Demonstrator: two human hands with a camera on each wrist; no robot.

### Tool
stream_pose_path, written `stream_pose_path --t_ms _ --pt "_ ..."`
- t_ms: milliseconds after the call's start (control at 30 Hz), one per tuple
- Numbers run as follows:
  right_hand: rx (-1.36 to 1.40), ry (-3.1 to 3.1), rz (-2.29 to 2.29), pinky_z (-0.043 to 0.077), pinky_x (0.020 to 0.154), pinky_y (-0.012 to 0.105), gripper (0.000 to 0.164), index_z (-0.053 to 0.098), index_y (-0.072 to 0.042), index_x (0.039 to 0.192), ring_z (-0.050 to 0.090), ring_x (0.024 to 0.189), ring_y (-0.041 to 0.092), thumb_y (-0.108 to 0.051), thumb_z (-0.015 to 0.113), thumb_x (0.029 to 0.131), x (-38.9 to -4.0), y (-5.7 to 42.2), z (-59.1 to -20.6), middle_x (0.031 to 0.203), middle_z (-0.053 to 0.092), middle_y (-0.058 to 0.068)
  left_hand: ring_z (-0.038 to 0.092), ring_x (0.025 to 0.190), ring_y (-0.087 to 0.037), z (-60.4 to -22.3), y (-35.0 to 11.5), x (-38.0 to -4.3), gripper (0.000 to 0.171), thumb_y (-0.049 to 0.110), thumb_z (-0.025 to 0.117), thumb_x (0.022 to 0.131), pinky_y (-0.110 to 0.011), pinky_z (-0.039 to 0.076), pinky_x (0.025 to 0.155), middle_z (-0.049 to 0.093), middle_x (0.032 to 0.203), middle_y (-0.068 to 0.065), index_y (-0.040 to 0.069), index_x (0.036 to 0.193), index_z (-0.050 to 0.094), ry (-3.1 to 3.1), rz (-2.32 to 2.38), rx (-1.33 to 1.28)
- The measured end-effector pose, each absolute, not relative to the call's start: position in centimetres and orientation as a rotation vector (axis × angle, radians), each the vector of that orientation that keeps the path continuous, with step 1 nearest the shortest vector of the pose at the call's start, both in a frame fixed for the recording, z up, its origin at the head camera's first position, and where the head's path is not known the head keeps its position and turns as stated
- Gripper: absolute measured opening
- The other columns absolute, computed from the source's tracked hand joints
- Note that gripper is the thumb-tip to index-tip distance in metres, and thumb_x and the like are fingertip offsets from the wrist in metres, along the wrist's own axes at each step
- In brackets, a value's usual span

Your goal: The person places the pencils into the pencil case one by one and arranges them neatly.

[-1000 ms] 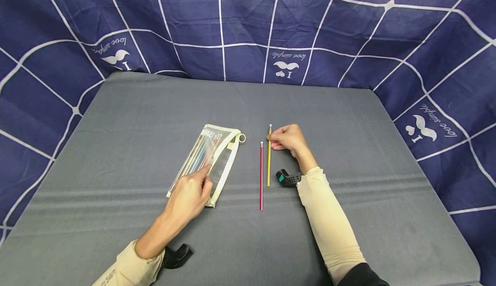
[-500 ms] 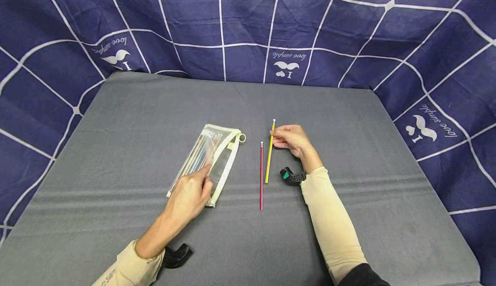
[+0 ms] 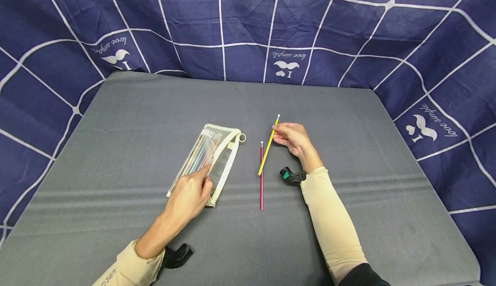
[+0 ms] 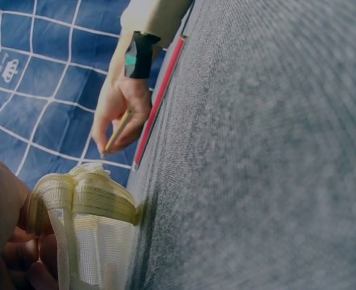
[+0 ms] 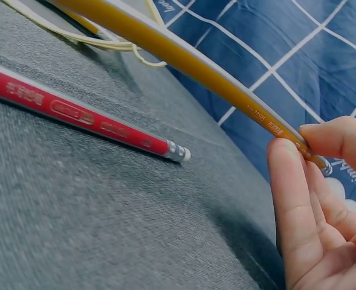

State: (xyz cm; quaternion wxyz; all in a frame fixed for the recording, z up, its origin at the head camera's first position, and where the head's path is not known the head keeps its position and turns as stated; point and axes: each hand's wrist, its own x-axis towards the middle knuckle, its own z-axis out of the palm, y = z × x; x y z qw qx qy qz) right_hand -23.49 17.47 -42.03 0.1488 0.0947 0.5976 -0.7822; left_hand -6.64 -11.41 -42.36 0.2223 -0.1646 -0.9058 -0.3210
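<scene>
A clear mesh pencil case (image 3: 219,172) with cream zip edges lies left of centre, several pencils inside. My left hand (image 3: 190,193) grips its zip edge, index finger stretched along it; in the left wrist view the case's gaping mouth (image 4: 99,208) stands beside curled fingers. My right hand (image 3: 292,138) pinches a yellow pencil (image 3: 268,149) near its eraser end between thumb and fingers. The pencil slants above the table, its lower end crossing over a red pencil (image 3: 261,195) that lies flat. In the right wrist view the red pencil's white eraser (image 5: 186,155) shows.
The grey cloth-covered table (image 3: 329,113) has a few creases across it. Blue curtains (image 3: 248,23) with white lines enclose its back and sides. A ring (image 3: 242,138) hangs at the case's far corner. Black wrist cameras (image 3: 292,176) sit near both sleeves.
My right hand has lifted the yellow pencil from beside the red one and turned it, its lower end swinging left over the red pencil. The left hand and case have stayed still.
</scene>
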Motion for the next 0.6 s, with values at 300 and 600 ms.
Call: stream_pose_path --t_ms 300,600 --pt "0.258 1.676 -2.331 0.055 0.057 0.023 0.021 0.069 -0.005 0.076 0.066 0.056 0.012 0.009 0.06 0.088 -23.1 16.2 -42.1 0.066 0.067 0.005 0.067 0.066 -0.034 -42.4 -11.4 -6.6 0.032 -0.002 0.058 0.081 -0.049 0.051 0.059 0.071 0.083 -0.021 -0.01 0.11 0.068 -2.504 -0.876 -0.452" --pt "0.205 1.637 -2.332 0.056 0.059 0.024 0.021 0.066 -0.004 0.078 0.067 0.058 0.013 0.012 0.057 0.089 -22.7 15.0 -41.9 0.07 0.068 0.006 0.067 0.067 -0.034 -42.4 -11.4 -6.6 0.032 -0.002 0.058 0.081 -0.049 0.052 0.059 0.071 0.085 -0.021 -0.01 0.11 0.069 -2.494 -0.878 -0.455"
